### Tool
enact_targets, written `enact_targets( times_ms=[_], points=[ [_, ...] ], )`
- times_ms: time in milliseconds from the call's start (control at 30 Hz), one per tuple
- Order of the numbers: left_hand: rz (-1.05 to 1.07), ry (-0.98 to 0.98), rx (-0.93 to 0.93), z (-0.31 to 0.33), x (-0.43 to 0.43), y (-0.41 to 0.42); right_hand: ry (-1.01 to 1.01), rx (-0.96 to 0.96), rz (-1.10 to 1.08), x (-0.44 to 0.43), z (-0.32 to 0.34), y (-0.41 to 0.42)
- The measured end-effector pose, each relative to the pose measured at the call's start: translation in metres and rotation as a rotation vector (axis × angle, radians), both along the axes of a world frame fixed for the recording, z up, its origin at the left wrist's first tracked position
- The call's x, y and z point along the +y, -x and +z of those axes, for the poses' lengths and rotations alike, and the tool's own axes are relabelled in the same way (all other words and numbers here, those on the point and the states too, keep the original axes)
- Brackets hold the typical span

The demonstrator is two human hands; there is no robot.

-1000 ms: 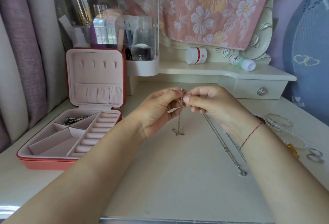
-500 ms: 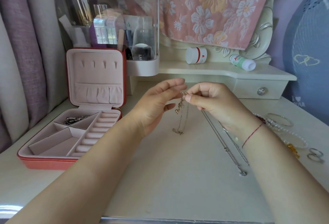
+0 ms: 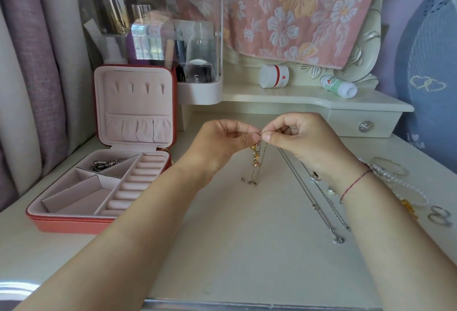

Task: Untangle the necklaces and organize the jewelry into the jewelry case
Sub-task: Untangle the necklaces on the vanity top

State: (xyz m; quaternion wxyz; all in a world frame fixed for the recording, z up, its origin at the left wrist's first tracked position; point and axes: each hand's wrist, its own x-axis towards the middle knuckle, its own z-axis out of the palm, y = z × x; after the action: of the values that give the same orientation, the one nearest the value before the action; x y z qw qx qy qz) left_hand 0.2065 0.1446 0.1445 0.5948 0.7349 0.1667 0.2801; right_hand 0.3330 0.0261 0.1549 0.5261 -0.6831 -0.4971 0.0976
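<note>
My left hand (image 3: 222, 145) and my right hand (image 3: 300, 140) meet above the dressing table and both pinch the top of a thin chain necklace with gold and pink charms (image 3: 256, 158). Its lower end touches the tabletop. The red jewelry case (image 3: 74, 224) stands open at the left, pink inside, with a dark metal piece (image 3: 106, 163) in its back compartment. Two silver chain necklaces (image 3: 319, 202) lie stretched out on the table under my right forearm.
Bangles (image 3: 390, 166), a pearl bracelet (image 3: 410, 192), a gold piece (image 3: 409, 208) and rings (image 3: 440, 215) lie at the right edge. A clear cosmetics organizer (image 3: 153, 34) stands behind the case. A white jar (image 3: 274, 76) and a bottle (image 3: 338, 86) rest on the raised shelf.
Both hands have lifted slightly and closed together at the top of the charm necklace. The charms now hang lower and more spread along the chain.
</note>
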Motion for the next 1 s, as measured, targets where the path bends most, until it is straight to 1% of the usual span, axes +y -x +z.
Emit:
enact_targets(
  times_ms=[167,300,467,667,767,900,1000],
  points=[
    [0.014,-0.026,0.02,0.0005,-0.0008,0.0007,0.002,0.048,-0.016,-0.0015,0.001,-0.0002],
    [0.007,-0.031,0.0,0.0004,-0.0005,0.0011,0.007,0.076,-0.03,-0.0007,0.0011,-0.0018],
    [0.015,-0.031,-0.014,0.0008,-0.0009,0.0015,-0.041,0.091,-0.066,-0.0003,0.0021,-0.0018],
    [0.03,-0.088,-0.045,0.0019,-0.0037,0.0027,-0.011,0.001,0.0,-0.0005,0.0039,0.0049],
    [0.085,-0.231,-0.042,0.0007,-0.0035,0.0033,-0.016,-0.031,-0.02,-0.0007,0.0035,0.0049],
    [0.182,-0.541,-0.01,0.0011,-0.0069,0.0042,0.002,-0.052,-0.04,-0.0015,0.0032,0.0049],
    [0.232,-0.668,0.008,0.0018,-0.0088,0.0047,0.016,-0.065,-0.048,-0.0016,0.0035,0.0049]
  ],
)
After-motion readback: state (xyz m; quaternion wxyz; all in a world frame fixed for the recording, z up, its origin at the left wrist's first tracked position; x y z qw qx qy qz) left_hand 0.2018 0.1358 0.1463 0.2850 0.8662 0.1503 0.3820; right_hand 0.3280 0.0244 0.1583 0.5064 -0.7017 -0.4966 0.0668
